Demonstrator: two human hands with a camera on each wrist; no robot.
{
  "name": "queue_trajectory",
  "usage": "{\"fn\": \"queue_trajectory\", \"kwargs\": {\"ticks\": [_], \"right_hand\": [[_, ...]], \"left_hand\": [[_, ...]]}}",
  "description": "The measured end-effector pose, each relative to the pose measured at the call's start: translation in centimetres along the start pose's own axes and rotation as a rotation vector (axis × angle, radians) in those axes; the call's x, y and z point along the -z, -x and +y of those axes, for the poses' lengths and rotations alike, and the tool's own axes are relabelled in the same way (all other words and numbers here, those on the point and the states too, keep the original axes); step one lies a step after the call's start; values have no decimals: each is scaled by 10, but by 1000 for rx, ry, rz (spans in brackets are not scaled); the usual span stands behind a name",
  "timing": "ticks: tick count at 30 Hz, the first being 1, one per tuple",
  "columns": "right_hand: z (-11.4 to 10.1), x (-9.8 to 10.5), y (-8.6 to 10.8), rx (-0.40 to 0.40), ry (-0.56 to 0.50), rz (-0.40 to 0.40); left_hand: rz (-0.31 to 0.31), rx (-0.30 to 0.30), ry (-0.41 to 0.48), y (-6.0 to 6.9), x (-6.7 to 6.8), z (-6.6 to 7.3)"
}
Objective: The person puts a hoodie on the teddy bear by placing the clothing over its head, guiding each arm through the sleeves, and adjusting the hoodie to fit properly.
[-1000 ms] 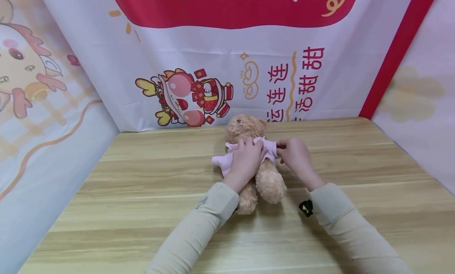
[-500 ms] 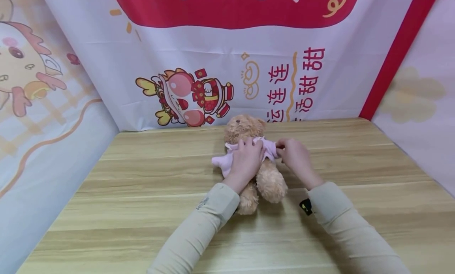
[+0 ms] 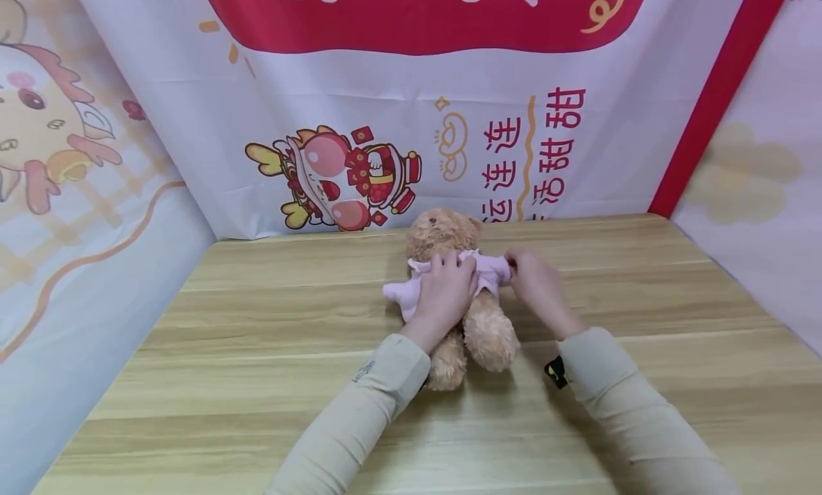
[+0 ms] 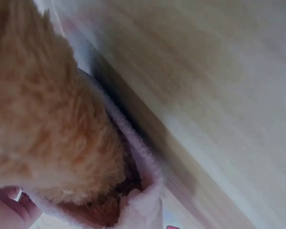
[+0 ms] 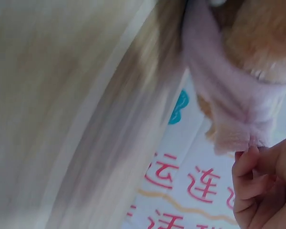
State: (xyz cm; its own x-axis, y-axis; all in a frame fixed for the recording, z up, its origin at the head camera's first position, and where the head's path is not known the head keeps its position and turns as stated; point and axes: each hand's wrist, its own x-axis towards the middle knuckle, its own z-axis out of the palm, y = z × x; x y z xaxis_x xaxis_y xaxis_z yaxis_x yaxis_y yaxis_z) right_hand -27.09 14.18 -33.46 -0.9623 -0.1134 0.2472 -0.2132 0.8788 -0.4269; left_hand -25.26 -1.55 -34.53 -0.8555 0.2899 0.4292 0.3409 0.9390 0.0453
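Note:
A tan plush teddy bear [image 3: 491, 335] lies on its back on the table, head toward the far edge, wearing a pale pink shirt [image 3: 401, 291]. My left hand [image 3: 446, 289] holds the bear at its chest, fingers bent over the shirt front; their tips are partly hidden. Thumb and fingers of my right hand [image 3: 538, 281] pinch the cuff of the sleeve on the right, drawn out sideways. The right wrist view shows this sleeve [image 5: 238, 114] stretched to the fingertips. In the left wrist view, bear fur [image 4: 57, 114] sits inside the shirt's open lower hem [image 4: 143, 167].
The wood-grain table [image 3: 257, 366] extends on both sides of the bear. Behind it hangs a white and red printed banner [image 3: 359, 74], with printed cloth at left and right. A small black item [image 3: 555, 372] sits by the right cuff.
My right hand has moved slightly right, stretching the pinched pink sleeve farther out from the bear. The left hand stays in place on the chest.

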Motion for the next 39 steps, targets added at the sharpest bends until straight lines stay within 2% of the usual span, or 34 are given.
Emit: {"fn": "queue_trajectory", "kwargs": {"ticks": [4, 7, 11, 13, 16, 18, 23, 27, 31, 34, 36, 39], "right_hand": [[12, 8, -8, -27, 37, 10], [19, 12, -12, -26, -7, 4], [23, 20, -12, -73, -166, -101], [24, 26, -11, -96, -230, -187], [24, 31, -8, -68, -253, -291], [23, 29, -7, -29, -235, -313], [19, 23, -3, -11, -181, -235], [18, 21, -3, -65, -157, -164], [23, 19, -8, -114, -195, -82], [28, 17, -13, -132, -270, -63], [29, 15, -17, -152, -354, -86], [30, 15, -21, -208, -578, -177]], "left_hand": [[35, -49, -2, 4, 1, 0], [57, -68, 3, 6, 1, 1], [50, -45, 14, 5, 1, 1], [46, -37, 7, 4, 0, 2], [53, -33, -13, 3, -1, 4], [55, -33, -29, 2, -1, 5], [-14, -44, -68, 1, 1, 6], [-55, -58, -86, 1, 1, 6], [-64, -76, -94, 0, 2, 8], [-81, -92, -106, 0, 3, 9], [-88, -98, -115, 0, 3, 9], [-97, -82, -114, -1, 3, 9]]}}
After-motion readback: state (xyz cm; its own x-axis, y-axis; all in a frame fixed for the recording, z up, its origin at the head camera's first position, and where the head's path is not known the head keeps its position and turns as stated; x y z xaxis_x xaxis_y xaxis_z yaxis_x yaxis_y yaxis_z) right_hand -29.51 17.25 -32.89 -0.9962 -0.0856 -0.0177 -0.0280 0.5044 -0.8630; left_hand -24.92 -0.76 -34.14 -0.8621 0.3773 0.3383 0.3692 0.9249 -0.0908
